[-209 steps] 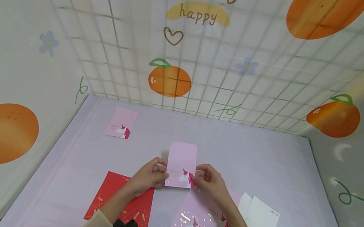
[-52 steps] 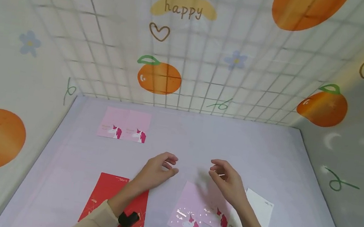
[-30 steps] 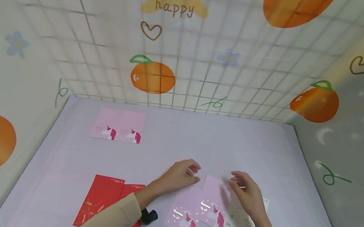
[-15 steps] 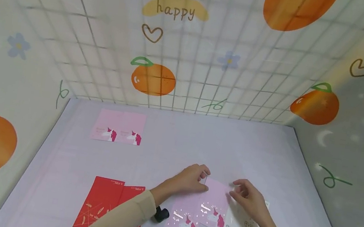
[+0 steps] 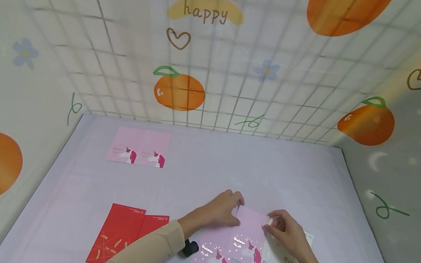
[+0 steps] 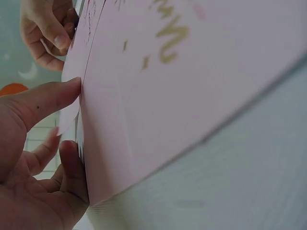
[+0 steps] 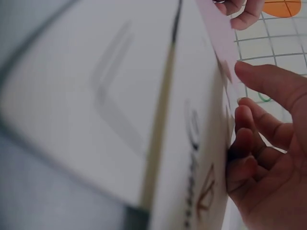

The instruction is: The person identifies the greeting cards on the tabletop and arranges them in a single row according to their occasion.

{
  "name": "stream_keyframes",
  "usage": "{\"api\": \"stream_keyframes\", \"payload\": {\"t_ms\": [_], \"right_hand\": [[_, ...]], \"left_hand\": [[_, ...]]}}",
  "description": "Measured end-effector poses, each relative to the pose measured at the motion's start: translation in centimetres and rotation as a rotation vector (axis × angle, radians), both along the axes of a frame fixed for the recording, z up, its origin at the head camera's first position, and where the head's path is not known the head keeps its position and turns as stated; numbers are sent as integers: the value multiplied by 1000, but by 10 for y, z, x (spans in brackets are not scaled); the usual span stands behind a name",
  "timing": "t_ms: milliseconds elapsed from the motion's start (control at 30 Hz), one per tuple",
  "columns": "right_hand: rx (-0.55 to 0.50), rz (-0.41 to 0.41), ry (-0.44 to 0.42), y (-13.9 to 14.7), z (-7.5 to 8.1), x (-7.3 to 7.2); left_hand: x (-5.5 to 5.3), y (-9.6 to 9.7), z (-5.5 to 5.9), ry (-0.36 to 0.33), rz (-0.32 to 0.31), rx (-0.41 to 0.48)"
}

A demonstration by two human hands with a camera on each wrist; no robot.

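In the head view my left hand [image 5: 221, 209] has its thumb and index finger at the left edge of a pink unicorn card [image 5: 249, 231]. My right hand [image 5: 288, 232] pinches the same card's right edge near its top corner. In the left wrist view, the thumb and index finger of my left hand [image 6: 43, 143] meet the edge of the upper pink card. Under it lies another pink unicorn card [image 5: 212, 260], partly covered. White cards [image 5: 283, 258] with a diamond drawing lie beneath my right hand, and they fill much of the right wrist view.
Two pink unicorn cards [image 5: 153, 148] lie side by side at the back left of the table [image 5: 261, 170]. Two red cards [image 5: 117, 235] overlap at the front left, partly behind my left sleeve [image 5: 144, 255]. A printed curtain [image 5: 220, 61] surrounds the table.
A second pink card now lies beside the first at the back left; earlier both hands held one. My hands have since moved right and closed on the edges of another pink card.
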State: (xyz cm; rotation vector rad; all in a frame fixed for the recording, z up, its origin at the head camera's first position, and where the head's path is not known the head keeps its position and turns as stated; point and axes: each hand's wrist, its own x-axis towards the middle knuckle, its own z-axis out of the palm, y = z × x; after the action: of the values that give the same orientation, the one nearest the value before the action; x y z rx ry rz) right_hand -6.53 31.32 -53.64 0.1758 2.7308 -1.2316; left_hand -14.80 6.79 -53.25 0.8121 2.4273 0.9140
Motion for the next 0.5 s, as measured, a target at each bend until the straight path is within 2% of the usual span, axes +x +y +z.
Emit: {"api": "stream_keyframes", "payload": {"t_ms": [233,500], "right_hand": [[39,28,40,0,0,-3],[21,34,54,-3,2,-4]], "left_hand": [[-2,0,-1,21,-16,13],[-1,-2,0,50,-30,-15]]}}
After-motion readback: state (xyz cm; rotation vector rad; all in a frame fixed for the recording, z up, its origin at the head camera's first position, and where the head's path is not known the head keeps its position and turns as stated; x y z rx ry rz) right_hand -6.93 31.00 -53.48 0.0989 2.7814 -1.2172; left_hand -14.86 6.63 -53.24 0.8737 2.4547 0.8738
